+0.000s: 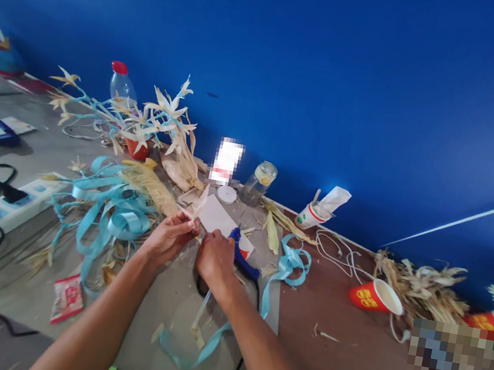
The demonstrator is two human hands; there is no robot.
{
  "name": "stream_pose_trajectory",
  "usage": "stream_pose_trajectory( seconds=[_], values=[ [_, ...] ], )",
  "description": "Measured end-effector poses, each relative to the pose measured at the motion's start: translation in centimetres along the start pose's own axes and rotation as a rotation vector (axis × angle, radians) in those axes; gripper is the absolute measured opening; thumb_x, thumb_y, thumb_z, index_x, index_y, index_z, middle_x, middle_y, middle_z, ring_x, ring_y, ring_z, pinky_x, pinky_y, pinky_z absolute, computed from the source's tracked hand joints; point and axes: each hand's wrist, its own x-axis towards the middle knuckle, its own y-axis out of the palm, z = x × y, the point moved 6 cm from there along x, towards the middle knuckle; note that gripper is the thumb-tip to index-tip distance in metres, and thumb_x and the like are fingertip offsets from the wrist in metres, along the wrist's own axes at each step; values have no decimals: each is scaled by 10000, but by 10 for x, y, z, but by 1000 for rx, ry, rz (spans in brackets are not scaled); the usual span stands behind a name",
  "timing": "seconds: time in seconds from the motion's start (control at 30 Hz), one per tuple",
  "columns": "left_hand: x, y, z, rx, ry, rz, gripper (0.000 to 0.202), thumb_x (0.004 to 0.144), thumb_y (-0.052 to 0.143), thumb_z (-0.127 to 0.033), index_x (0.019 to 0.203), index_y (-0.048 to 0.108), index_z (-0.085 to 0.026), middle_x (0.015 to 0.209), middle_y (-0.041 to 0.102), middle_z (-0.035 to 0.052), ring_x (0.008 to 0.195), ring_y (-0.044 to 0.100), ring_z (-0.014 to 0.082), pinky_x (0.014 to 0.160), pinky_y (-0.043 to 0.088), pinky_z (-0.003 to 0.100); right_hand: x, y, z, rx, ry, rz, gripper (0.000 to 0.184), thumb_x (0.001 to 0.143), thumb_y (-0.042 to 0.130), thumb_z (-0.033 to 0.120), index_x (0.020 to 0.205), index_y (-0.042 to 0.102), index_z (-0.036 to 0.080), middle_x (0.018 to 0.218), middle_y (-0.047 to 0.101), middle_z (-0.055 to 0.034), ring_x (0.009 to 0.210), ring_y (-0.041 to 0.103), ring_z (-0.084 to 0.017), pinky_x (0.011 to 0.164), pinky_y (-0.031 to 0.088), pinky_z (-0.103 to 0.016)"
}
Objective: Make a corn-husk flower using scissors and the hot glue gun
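Pinching a pale husk piece [201, 202] in the left hand [174, 234], just far and left of the right hand [217, 261]

Holding the husk piece above the grey part of the desk [145, 326], with thumb and fingertips of the left hand drawn narrow around its near end. Touching the left hand, therefore nearer to it, and seemingly apart from the right. Pointing with its long axis toward the far side, tilted up and leaning a little right, free tip beyond the fingers. Leaving only a small gap between the two hands, side by side in front of a white card [217, 215].

Seen curled from the back: the right hand, just left of a blue glue gun [251, 270]. Impossible to tell from this angle about anything inside its fingers, or about any grip on the glue gun.

Looking thin, dry and cream-coloured, narrowing toward the tip, with the near end hidden by fingers. Matching in colour the husk flowers [168, 109] at the far left, and standing out against the light-blue ribbon [130, 222] heaped to the left.
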Motion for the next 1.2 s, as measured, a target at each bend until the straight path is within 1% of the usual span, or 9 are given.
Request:
stream_pose_trajectory(
  seconds=[0.13, 0.23, 0.43, 0.5, 0.6, 0.77, 0.9, 1.0, 1.2],
  values=[
    [0, -1, 1, -14, -4, -2, 151, 642, 716, -152, 726, 591, -145, 700, 576, -1, 662, 548, 88, 687, 448, 221, -2, -7, -12, 51, 36, -16, 219, 876, 424, 285, 954, 590, 165, 952, 591, -95, 908, 554, -211, 769, 349, -337],
    [1, -2, 3, -16, -10, 4, 156, 644, 714, -155, 732, 585, -147, 698, 572, -4, 650, 547, 87, 675, 444, 219, -2, -7, -10, 33, 19, -30, 244, 865, 450, 342, 962, 591, 169, 967, 583, -99, 920, 546, -225, 783, 348, -354],
    [2, -3, 4, -21, 7, 17, 161, 654, 706, -147, 758, 583, -160, 694, 574, -9, 644, 551, 88, 671, 445, 221, 1, 0, 7, 40, -33, -78, 210, 836, 427, 160, 939, 609, 142, 932, 592, -112, 921, 547, -230, 799, 354, -372],
    [2, -2, 4, -17, 10, 14, 155, 649, 709, -146, 744, 587, -152, 689, 580, -4, 647, 553, 90, 670, 442, 222, 2, -2, 2, 159, -16, -121, 184, 824, 448, 169, 907, 611, 150, 922, 600, -100, 896, 555, -212, 783, 375, -344],
    [1, -1, 3, -3, 5, 4, 155, 628, 722, -139, 713, 592, -143, 677, 591, 1, 654, 556, 94, 683, 439, 228, 4, -6, -19, 499, 53, -117, 122, 796, 481, 176, 814, 600, 157, 848, 620, -55, 781, 569, -154, 713, 410, -267],
    [0, 5, 5, 29, -19, 50, 181, 605, 741, -142, 713, 595, -146, 669, 604, 5, 661, 562, 109, 685, 428, 243, 7, -21, -50, 1019, 89, 20, 103, 743, 541, 249, 695, 568, 161, 613, 585, 26, 558, 506, -99, 574, 392, -218],
    [-1, 11, 9, 50, -53, 138, 209, 615, 739, -134, 772, 603, -151, 660, 611, 5, 636, 563, 105, 662, 416, 229, 4, -34, -52, 1253, 93, 165, 171, 688, 604, 310, 731, 605, 144, 593, 556, 33, 519, 465, -76, 538, 369, -205],
    [-2, 12, 13, 57, -71, 164, 248, 605, 746, -125, 809, 607, -149, 688, 628, 12, 655, 575, 109, 667, 409, 222, 2, -37, -49, 1254, 120, 244, 201, 663, 626, 325, 722, 625, 133, 563, 536, 35, 487, 424, -66, 505, 337, -198],
    [-5, 15, 20, 104, -115, 202, 230, 622, 742, -144, 816, 618, -139, 704, 631, 19, 697, 572, 116, 674, 384, 218, 3, -36, -43, 1094, 100, 260, 169, 688, 600, 302, 660, 628, 138, 528, 508, 42, 491, 400, -69, 491, 313, -196]
  ],
)
